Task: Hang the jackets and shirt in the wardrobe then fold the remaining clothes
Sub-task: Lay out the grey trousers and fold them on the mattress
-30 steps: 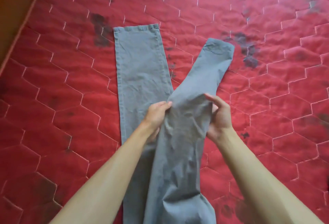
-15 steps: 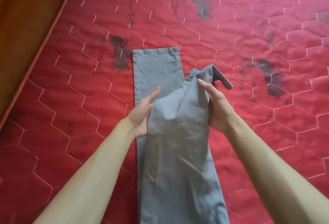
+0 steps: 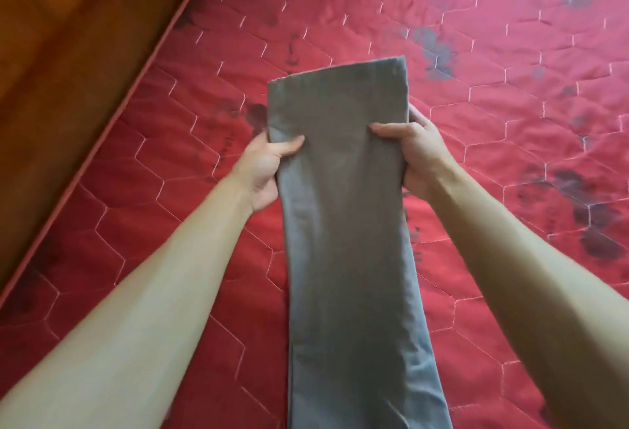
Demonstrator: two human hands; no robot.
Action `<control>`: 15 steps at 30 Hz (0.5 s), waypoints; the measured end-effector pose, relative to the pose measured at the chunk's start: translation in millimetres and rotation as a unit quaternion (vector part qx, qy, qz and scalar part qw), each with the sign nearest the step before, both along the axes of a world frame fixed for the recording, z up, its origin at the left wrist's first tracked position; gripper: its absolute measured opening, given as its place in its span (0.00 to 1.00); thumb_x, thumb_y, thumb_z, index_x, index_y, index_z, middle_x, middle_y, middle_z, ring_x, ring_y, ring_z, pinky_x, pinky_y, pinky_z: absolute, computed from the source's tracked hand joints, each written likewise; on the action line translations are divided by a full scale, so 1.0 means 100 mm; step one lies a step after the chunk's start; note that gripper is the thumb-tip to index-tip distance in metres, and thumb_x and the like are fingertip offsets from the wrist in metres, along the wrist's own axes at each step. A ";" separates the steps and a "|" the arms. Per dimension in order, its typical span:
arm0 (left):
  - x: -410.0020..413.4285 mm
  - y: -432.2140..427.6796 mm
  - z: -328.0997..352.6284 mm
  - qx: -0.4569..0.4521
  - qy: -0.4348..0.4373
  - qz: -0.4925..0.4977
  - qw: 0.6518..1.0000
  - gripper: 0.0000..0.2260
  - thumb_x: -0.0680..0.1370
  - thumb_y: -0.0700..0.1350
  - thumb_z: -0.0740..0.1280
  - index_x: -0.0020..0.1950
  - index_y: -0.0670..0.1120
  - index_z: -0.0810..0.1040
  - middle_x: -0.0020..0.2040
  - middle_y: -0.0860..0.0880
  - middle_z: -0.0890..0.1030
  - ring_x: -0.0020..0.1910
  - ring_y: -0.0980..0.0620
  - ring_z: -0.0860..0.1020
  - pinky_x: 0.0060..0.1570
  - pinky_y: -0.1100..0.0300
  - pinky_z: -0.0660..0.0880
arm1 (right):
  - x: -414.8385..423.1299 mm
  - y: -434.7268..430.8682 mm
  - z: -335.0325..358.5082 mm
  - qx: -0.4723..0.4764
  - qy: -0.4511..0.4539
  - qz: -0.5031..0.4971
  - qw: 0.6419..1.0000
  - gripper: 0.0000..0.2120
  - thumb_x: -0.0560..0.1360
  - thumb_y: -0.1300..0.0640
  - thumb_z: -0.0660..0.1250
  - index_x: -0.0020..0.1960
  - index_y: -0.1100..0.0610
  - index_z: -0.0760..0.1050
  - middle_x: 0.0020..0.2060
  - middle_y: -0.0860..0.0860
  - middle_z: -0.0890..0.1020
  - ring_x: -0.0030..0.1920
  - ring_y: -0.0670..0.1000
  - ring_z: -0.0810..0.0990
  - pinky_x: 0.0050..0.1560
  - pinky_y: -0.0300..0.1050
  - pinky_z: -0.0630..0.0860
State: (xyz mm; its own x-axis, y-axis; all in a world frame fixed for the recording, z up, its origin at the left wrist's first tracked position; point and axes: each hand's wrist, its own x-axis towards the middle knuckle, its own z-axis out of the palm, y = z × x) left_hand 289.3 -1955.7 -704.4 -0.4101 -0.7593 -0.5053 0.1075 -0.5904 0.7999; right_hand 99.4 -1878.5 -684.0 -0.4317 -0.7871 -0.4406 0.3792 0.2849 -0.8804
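A pair of grey trousers lies lengthwise on the red quilted mattress, one leg laid over the other, hems pointing away from me. My left hand grips the left edge of the stacked legs a little below the hems, thumb on top. My right hand grips the right edge at the same height, thumb on top and fingers underneath. The far end of the legs is lifted slightly off the mattress. The waist end runs out of the frame at the bottom.
The mattress carries dark stains on its right side and near the hems. Its left edge borders a brown wooden floor. A dark strip runs along the far edge at the top right.
The right trouser leg, spread apart from the left one before, has been swung over onto it. Both hands slid toward the hems and now clamp the two legs together.
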 end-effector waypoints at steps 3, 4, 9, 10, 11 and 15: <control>0.00 -0.04 -0.41 -0.049 -0.201 0.006 0.978 0.28 0.77 0.37 0.71 0.75 0.44 0.66 0.60 0.43 0.82 0.52 0.48 0.82 0.46 0.54 0.81 | -0.08 -0.08 -0.42 0.110 0.172 -0.007 0.979 0.20 0.70 0.62 0.72 0.61 0.55 0.77 0.50 0.54 0.85 0.44 0.51 0.85 0.49 0.53 0.84; 0.03 0.04 -0.53 -0.043 -0.253 -0.004 0.967 0.31 0.76 0.40 0.73 0.76 0.45 0.64 0.59 0.43 0.82 0.55 0.47 0.82 0.53 0.51 0.80 | -0.09 -0.02 -0.58 0.152 0.212 0.005 0.965 0.22 0.67 0.55 0.74 0.61 0.55 0.77 0.51 0.53 0.85 0.45 0.51 0.85 0.51 0.53 0.83; 0.23 0.51 -0.93 -0.142 -0.358 -0.046 0.922 0.16 0.73 0.44 0.76 0.58 0.44 0.76 0.44 0.48 0.85 0.46 0.51 0.82 0.57 0.52 0.78 | -0.02 0.65 -1.00 0.241 0.259 0.029 0.935 0.19 0.70 0.51 0.73 0.59 0.55 0.78 0.50 0.49 0.84 0.50 0.51 0.83 0.57 0.54 0.80; 0.25 0.57 -0.93 -0.174 -0.384 -0.071 0.904 0.13 0.73 0.47 0.76 0.53 0.46 0.78 0.42 0.50 0.85 0.45 0.51 0.82 0.55 0.53 0.78 | -0.01 0.77 -1.03 0.230 0.263 0.024 0.937 0.17 0.71 0.52 0.72 0.59 0.53 0.78 0.49 0.48 0.84 0.50 0.49 0.84 0.57 0.54 0.80; 0.29 0.63 -0.95 -0.202 -0.411 -0.103 0.883 0.11 0.72 0.49 0.76 0.49 0.47 0.80 0.41 0.51 0.86 0.44 0.51 0.83 0.52 0.55 0.78 | 0.00 0.88 -1.05 0.223 0.268 0.029 0.937 0.15 0.72 0.53 0.71 0.58 0.52 0.78 0.48 0.46 0.85 0.49 0.48 0.84 0.57 0.53 0.80; 0.35 0.71 -0.98 -0.231 -0.382 -0.100 0.889 0.05 0.73 0.45 0.76 0.42 0.47 0.82 0.39 0.50 0.85 0.40 0.52 0.82 0.47 0.56 0.78 | 0.00 0.92 -1.08 0.143 0.274 0.038 0.950 0.14 0.76 0.63 0.66 0.56 0.48 0.79 0.50 0.46 0.85 0.50 0.43 0.84 0.57 0.45 0.79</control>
State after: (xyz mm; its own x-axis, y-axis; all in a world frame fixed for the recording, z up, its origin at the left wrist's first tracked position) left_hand 324.1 -1884.8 -802.2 -0.2305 -0.9088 -0.3479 -0.6413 -0.1271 0.7567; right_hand 99.7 -1786.8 -791.7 -0.6041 -0.7076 -0.3667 -0.1454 0.5502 -0.8222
